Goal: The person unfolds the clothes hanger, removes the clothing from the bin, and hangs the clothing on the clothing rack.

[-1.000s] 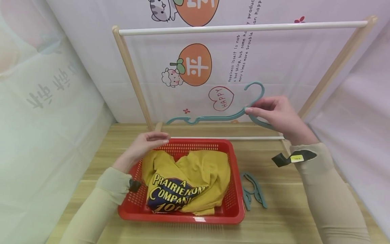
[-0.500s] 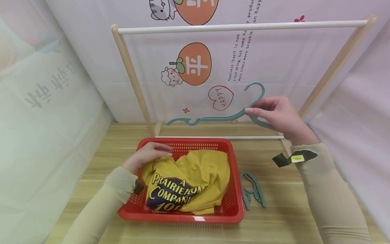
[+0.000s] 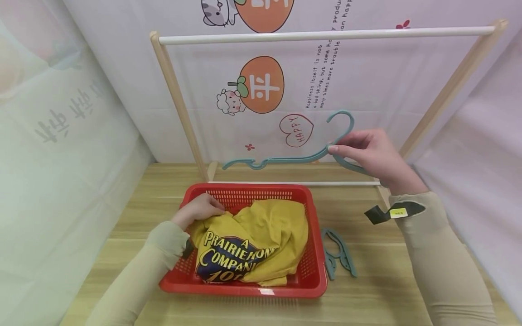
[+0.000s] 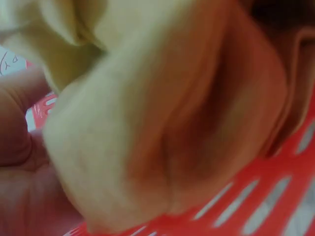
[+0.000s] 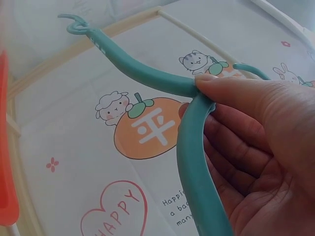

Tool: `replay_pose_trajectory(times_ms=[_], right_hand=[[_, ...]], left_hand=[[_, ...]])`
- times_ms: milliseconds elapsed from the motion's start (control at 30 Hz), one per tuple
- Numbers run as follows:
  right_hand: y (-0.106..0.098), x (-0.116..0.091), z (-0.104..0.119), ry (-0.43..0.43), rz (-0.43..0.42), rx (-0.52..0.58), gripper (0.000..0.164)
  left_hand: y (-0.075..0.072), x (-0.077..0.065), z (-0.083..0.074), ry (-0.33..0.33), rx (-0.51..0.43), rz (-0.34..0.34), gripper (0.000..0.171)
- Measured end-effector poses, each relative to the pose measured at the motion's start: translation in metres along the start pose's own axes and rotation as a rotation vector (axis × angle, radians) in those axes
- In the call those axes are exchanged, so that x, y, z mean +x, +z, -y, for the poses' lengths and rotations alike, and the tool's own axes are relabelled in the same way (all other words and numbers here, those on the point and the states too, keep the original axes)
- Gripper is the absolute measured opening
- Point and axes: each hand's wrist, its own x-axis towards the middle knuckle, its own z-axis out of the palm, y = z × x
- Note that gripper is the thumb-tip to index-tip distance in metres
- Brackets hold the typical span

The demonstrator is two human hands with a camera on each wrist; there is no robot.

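Note:
In the head view my left hand [image 3: 200, 209] reaches into the red plastic basket [image 3: 244, 292], at the upper left edge of a crumpled yellow T-shirt [image 3: 281, 226]. In the left wrist view the yellow cloth [image 4: 133, 142] covers the fingertips, so whether they pinch it is hidden. Thumb and palm [image 4: 24, 191] show beside the cloth. My right hand [image 3: 369, 149] holds a blue-green folding clothes hanger [image 5: 197, 147] near its centre, between thumb and fingers. The hanger's hook points up, and one arm stretches left above the basket's back rim.
A second blue-green hanger [image 3: 344, 253], folded, lies on the wooden table [image 3: 379, 290] right of the basket. Behind stands a rack with wooden posts [image 3: 175, 95] and a white top rail [image 3: 285, 37]. A printed white cloth [image 3: 359, 72] covers the walls.
My left hand has come down from above the basket's back left corner to the T-shirt's edge inside. My right hand and the hanger stay nearly where they were.

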Motion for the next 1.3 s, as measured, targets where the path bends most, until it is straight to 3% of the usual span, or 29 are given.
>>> replay_pose_trajectory(times_ms=[167,467,700,833,967,1100,1300], right_hand=[[0.0,-0.001,-0.002,-0.003,0.005,-0.013,0.03],[-0.002,-0.002,-0.005,0.016,0.014,-0.02,0.032],[-0.002,-0.003,-0.005,0.01,0.01,-0.026,0.032],[-0.002,-0.003,-0.005,0.023,0.015,-0.022,0.034],[-0.003,-0.004,-0.005,0.03,0.015,-0.013,0.035],[-0.003,-0.004,-0.006,0.025,0.011,-0.015,0.034],[-0.004,-0.004,-0.006,0.035,0.01,-0.032,0.036]], left_hand=[[-0.001,-0.002,-0.003,-0.002,0.049,0.008,0.022],[-0.017,-0.016,-0.011,0.139,-0.122,-0.011,0.012],[-0.037,-0.027,-0.012,0.179,-0.223,0.118,0.028],[-0.043,-0.032,-0.011,0.156,-0.278,0.169,0.039],[-0.047,-0.037,-0.012,0.132,-0.297,0.19,0.038],[-0.05,-0.042,-0.011,0.138,-0.264,0.192,0.035],[-0.057,-0.049,-0.013,0.124,-0.193,0.082,0.033]])
